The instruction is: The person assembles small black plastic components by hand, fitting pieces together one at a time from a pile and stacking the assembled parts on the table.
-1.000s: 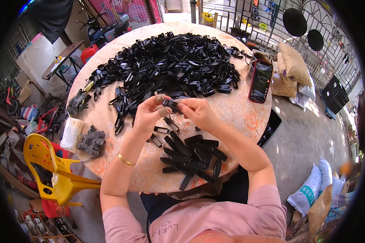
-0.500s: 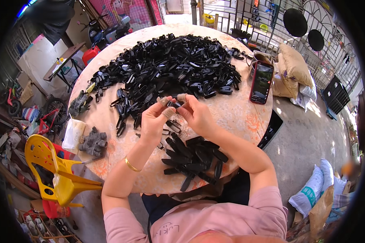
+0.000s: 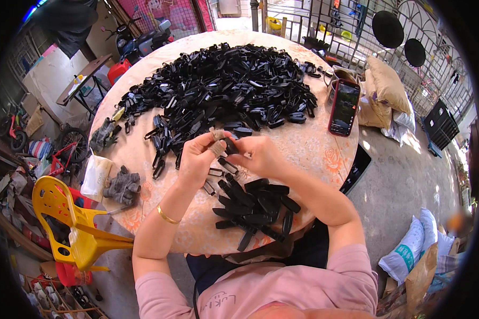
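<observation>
Over the middle of the table, both my hands are closed around one small oblong black plastic piece [image 3: 230,146]. My left hand [image 3: 196,159] pinches it between thumb and forefinger, which are wrapped in beige tape. My right hand [image 3: 259,155] grips its other side, with its fingertips partly hidden. Just beyond is a wide heap of black plastic pieces [image 3: 223,80], many of them hollow loops. Several loose black frames [image 3: 228,166] lie beneath my hands. Nearer to me sits a smaller pile of solid-looking black oblong pieces [image 3: 258,204].
A floral cloth covers the round table [image 3: 319,159]. On its right edge a phone [image 3: 344,109] leans upright. Dark grey gloves [image 3: 122,187] and a white packet [image 3: 96,178] lie at the left. A yellow chair [image 3: 80,228] stands left of the table, sacks [image 3: 386,85] to the right.
The black piece has turned and shows more of its length between my hands. My right hand has rolled over, its back now more visible; my left has shifted slightly left.
</observation>
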A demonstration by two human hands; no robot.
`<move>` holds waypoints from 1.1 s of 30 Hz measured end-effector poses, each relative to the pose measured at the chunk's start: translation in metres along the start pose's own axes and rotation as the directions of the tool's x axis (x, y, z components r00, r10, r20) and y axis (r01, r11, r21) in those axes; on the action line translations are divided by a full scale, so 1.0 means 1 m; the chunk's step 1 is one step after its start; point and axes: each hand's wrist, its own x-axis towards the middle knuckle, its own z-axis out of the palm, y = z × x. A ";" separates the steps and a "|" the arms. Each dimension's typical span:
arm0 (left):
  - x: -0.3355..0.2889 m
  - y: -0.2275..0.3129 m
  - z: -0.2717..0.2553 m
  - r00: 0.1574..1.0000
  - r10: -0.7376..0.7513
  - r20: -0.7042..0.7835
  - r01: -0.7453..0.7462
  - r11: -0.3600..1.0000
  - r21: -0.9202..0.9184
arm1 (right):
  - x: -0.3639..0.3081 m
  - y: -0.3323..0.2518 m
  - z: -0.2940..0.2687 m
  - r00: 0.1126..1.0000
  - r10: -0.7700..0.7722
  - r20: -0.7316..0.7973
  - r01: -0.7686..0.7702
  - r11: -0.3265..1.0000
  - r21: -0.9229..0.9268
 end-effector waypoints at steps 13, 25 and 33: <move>-0.019 0.009 0.038 0.870 -0.041 0.492 -0.257 0.814 0.521 | 0.016 0.061 -0.002 0.994 0.063 -0.087 -0.101 0.828 -0.552; 0.018 -0.013 0.007 0.712 0.533 0.456 -0.597 0.119 0.793 | 0.015 0.026 -0.009 0.900 0.419 0.117 -0.429 0.808 0.403; 0.015 -0.026 0.005 0.877 0.452 0.164 -0.403 0.505 0.763 | 0.012 0.014 0.004 0.869 0.483 0.110 -0.367 0.479 0.797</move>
